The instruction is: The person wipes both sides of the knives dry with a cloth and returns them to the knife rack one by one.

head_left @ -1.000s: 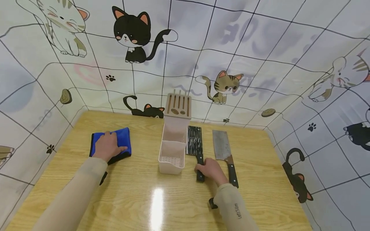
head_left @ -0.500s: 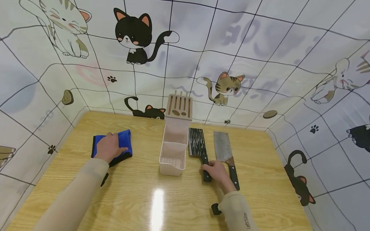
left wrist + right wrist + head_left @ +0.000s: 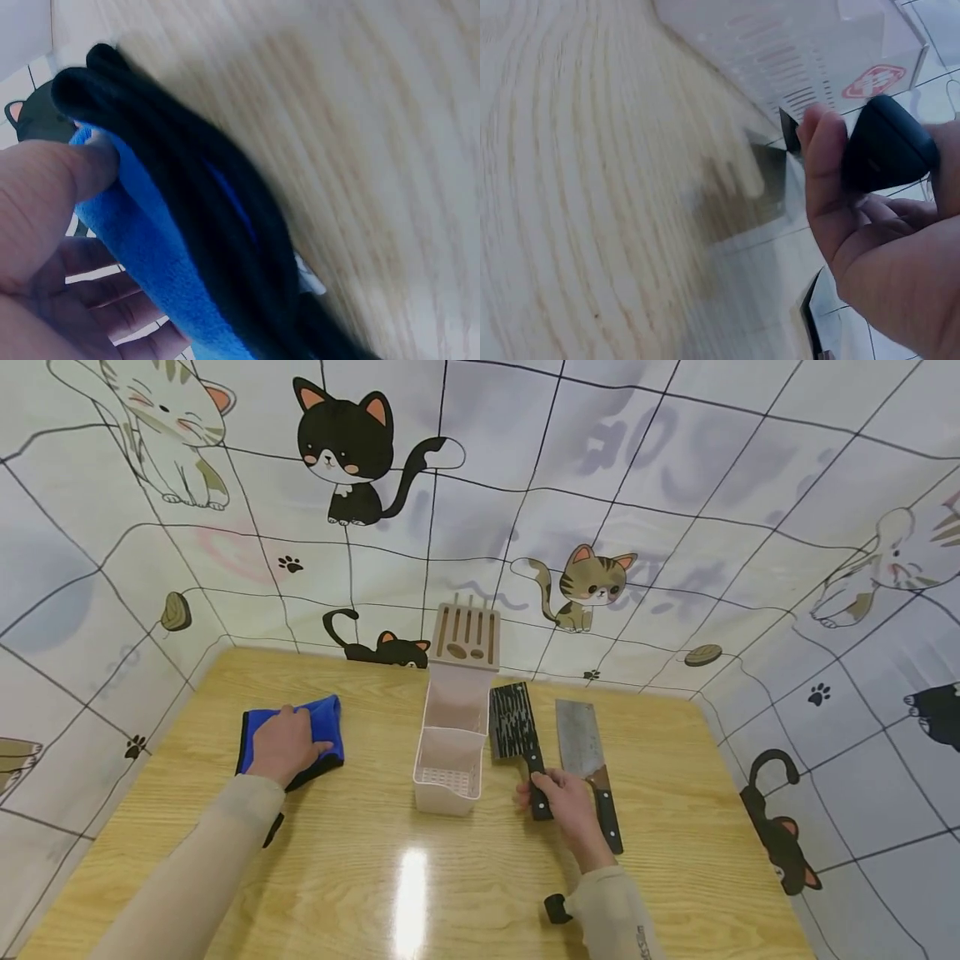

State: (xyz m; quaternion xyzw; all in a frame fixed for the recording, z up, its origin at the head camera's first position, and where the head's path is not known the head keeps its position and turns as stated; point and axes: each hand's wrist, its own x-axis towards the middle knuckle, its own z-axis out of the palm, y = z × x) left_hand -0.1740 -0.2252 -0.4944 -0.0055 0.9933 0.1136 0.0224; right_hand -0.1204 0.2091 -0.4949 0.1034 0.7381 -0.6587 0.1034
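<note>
In the head view my right hand [image 3: 564,802] grips the black handle of a cleaver [image 3: 513,720] whose blade is patterned in black and silver streaks. The right wrist view shows that handle [image 3: 889,150] end-on, with fingers curled round it. Just right of this hand lies a second cleaver [image 3: 579,739] with a plain grey blade, flat on the table. My left hand [image 3: 283,745] rests on a folded blue cloth [image 3: 324,727] with black edging, at the table's left. Up close, the left thumb touches the cloth [image 3: 142,225] near its fold, while the fingers extend along it.
Between the hands stands a pale pink utensil holder [image 3: 446,797] with two open compartments and a slotted beige top [image 3: 463,639] at its back. The wooden table [image 3: 337,877] meets a cat-printed wall covering [image 3: 480,468] behind and at both sides.
My right hand has shifted the streaked cleaver's handle right, away from the holder, then wrapped its fingers round it and raised it slightly. The left hand stays on the cloth.
</note>
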